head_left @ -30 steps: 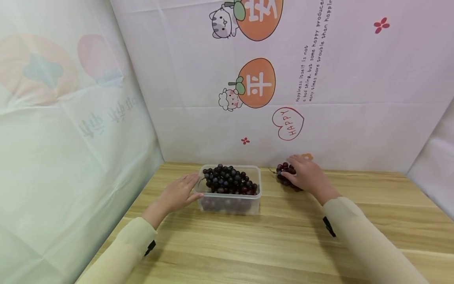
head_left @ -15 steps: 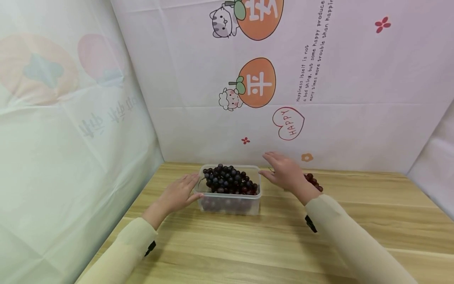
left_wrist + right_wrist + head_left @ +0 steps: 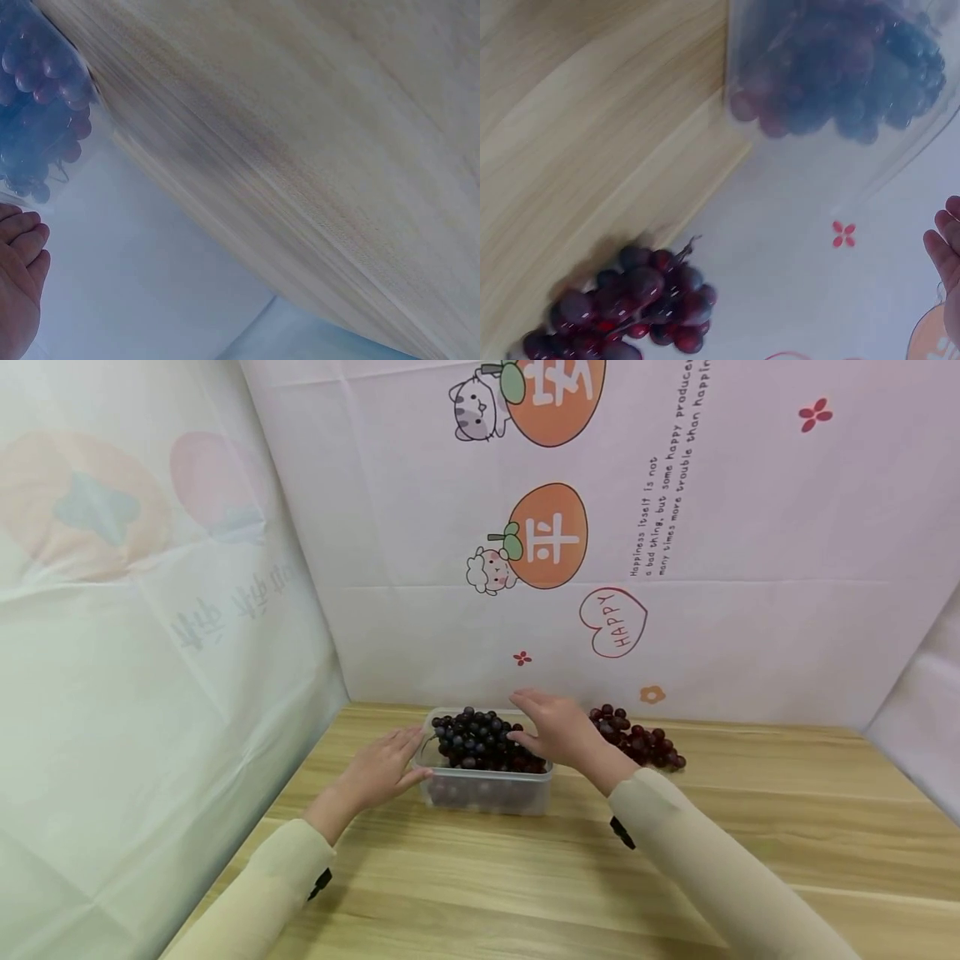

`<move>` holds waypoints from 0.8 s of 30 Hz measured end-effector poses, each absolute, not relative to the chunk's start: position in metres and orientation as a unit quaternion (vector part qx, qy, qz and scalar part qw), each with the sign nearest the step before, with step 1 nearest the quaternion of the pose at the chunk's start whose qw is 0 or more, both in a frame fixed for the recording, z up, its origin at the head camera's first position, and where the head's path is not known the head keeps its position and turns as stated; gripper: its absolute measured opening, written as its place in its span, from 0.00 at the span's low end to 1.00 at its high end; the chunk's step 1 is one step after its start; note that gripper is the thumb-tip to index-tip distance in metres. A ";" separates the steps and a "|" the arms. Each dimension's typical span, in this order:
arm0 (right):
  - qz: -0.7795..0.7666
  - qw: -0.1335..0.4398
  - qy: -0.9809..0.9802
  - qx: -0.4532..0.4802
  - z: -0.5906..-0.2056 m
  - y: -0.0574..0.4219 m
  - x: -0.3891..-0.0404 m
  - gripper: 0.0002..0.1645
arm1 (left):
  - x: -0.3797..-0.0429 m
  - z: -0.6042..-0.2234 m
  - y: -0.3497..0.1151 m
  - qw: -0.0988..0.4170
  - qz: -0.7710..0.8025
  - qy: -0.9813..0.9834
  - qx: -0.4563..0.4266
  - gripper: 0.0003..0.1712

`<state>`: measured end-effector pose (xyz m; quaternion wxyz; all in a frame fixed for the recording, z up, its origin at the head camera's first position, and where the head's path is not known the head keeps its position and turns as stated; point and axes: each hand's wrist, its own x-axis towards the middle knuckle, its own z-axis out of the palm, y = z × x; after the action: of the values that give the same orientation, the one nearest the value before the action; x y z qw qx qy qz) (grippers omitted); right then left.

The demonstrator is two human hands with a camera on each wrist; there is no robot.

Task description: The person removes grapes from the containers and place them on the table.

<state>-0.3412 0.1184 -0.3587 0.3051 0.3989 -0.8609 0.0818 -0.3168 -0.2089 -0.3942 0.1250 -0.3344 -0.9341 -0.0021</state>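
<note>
A clear plastic container (image 3: 491,789) stands at the back of the table with dark grapes (image 3: 476,739) heaped inside it. My left hand (image 3: 375,768) lies at its left end, fingers extended. In the left wrist view, the fingertips of that hand (image 3: 21,262) meet or nearly meet the container's wall. Above the container's right end is my right hand (image 3: 558,731), fingers straight and holding nothing; it covers that part of the rim. A second bunch of reddish grapes (image 3: 648,747) lies on the table to the right, and its stem shows in the right wrist view.
The wood-grain table (image 3: 480,877) extends toward me and to the right. A white printed cloth (image 3: 420,635) rises behind its back edge, close to the container and the loose bunch. Another cloth (image 3: 150,735) hangs along the left side.
My right hand has moved left, from over the loose grape bunch to over the container's right end, uncovering the bunch. The left hand has stayed at the container's left end.
</note>
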 end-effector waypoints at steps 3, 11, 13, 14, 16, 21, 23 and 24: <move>0.079 0.274 -0.873 0.396 -0.358 0.110 -0.341 0.36 | -0.316 -0.393 -0.208 0.122 -0.003 -0.935 -0.332 0.43; 0.055 0.163 -0.913 0.371 -0.354 0.090 -0.341 0.39 | -0.319 -0.397 -0.210 0.123 -0.012 -0.935 -0.332 0.45; 0.049 0.144 -0.918 0.366 -0.354 0.086 -0.342 0.40 | -0.319 -0.399 -0.211 0.128 -0.015 -0.934 -0.333 0.46; 0.048 0.136 -0.920 0.365 -0.353 0.084 -0.343 0.40 | -0.320 -0.399 -0.211 0.130 -0.016 -0.933 -0.334 0.47; 0.045 0.120 -0.924 0.361 -0.352 0.081 -0.344 0.42 | -0.319 -0.399 -0.211 0.132 -0.016 -0.933 -0.335 0.47; 0.034 0.077 -0.935 0.345 -0.353 0.073 -0.350 0.46 | -0.318 -0.396 -0.209 0.130 -0.014 -0.931 -0.341 0.43; 0.021 0.064 -0.938 0.339 -0.354 0.070 -0.353 0.48 | -0.317 -0.395 -0.209 0.129 -0.010 -0.931 -0.343 0.42; 0.012 0.059 -0.940 0.336 -0.354 0.069 -0.354 0.49 | -0.317 -0.395 -0.208 0.130 -0.009 -0.930 -0.343 0.42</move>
<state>-0.3545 0.0689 -0.3540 0.0591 0.3364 -0.9398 0.0117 -0.3173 -0.2085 -0.3950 0.1298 -0.3429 -0.9303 -0.0090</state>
